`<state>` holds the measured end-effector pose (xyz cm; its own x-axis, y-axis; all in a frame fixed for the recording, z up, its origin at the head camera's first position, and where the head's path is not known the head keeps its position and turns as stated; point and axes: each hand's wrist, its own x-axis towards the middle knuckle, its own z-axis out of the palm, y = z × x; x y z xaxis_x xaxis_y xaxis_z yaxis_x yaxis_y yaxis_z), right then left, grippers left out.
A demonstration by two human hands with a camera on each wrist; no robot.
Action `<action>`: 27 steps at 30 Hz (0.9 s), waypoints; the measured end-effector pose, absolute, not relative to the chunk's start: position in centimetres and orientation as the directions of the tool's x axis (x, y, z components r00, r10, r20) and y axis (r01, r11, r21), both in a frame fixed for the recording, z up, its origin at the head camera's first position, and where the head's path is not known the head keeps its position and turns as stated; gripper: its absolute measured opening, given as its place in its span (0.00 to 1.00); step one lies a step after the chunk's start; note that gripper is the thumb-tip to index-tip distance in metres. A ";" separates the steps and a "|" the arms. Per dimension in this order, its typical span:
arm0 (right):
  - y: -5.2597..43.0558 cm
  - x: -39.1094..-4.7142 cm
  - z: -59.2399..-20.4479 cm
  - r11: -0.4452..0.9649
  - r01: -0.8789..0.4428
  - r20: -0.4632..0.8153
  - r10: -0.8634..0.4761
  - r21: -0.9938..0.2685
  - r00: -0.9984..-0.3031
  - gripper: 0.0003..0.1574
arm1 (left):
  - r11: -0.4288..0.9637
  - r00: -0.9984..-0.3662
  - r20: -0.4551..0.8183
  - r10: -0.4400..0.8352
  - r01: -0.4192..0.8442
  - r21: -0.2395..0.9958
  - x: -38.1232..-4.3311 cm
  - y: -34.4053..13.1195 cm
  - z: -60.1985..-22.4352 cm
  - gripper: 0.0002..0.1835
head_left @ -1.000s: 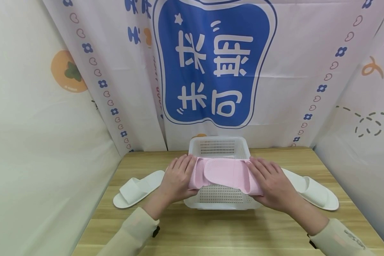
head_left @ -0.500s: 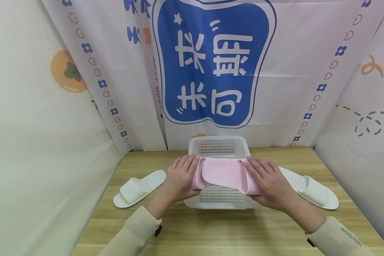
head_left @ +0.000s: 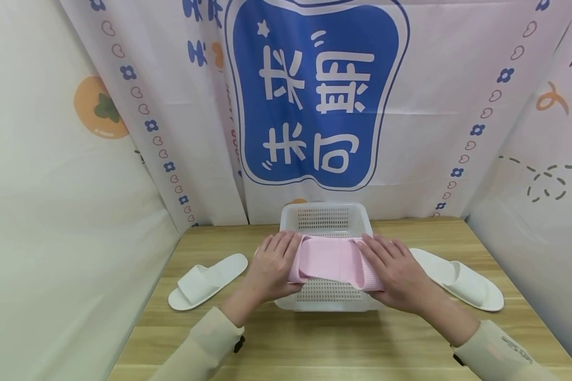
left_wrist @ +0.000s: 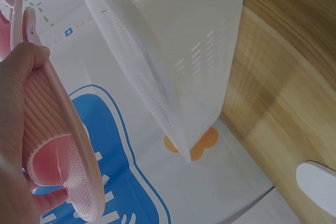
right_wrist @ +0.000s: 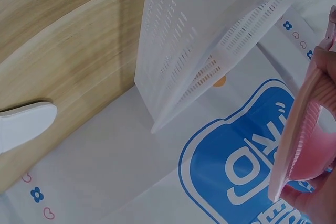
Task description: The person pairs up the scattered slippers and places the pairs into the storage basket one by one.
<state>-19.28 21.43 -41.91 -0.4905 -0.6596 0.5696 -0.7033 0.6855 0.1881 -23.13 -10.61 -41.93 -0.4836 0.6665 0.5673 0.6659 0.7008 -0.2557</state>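
A pair of pink slippers with ribbed straps is held over the white plastic basket point(head_left: 331, 302), their soles overlapping in the head view. My left hand point(head_left: 273, 269) grips the left pink slipper point(left_wrist: 44, 108) round its strap, thumb on the edge in the left wrist view. At the other end, my right hand point(head_left: 401, 271) grips the right pink slipper point(right_wrist: 296, 140), fingers over the ribbed strap. Perforated basket walls show beneath and behind the slippers, which hide the basket's middle.
On the wooden table point(head_left: 314, 349), one white slipper point(head_left: 195, 286) lies left of the basket and another white slipper point(head_left: 476, 288) lies right. A printed cloth point(head_left: 424, 159) hangs behind the table's back edge, with fabric walls at both sides.
Both hands have drawn closer together, so the two pink slippers overlap more and span a shorter width. The basket and white slippers have stayed in place.
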 end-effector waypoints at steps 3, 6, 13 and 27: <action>21.3 -19.4 -42.0 0.683 -0.704 0.576 -0.662 0.197 -0.480 0.67 | 0.703 -0.489 0.564 0.666 0.664 -0.255 -23.1 -10.5 -41.9 0.58; 21.1 -19.4 -42.0 0.678 -0.706 0.582 -0.663 0.202 -0.470 0.67 | 0.701 -0.486 0.567 0.665 0.667 -0.250 -23.1 -10.4 -41.9 0.57; 20.7 -19.3 -42.1 0.677 -0.708 0.579 -0.666 0.202 -0.471 0.67 | 0.694 -0.470 0.580 0.665 0.675 -0.249 -23.1 -10.1 -42.1 0.57; 20.2 -19.2 -41.9 0.678 -0.709 0.571 -0.665 0.191 -0.482 0.68 | 0.679 -0.466 0.573 0.674 0.696 -0.233 -22.9 -9.4 -42.1 0.58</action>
<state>-19.22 20.19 -41.89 -0.4816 -0.6647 0.5711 -0.7093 0.6784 0.1915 -22.91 -9.44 -42.08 -0.4659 0.6744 0.5728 0.6963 0.6789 -0.2328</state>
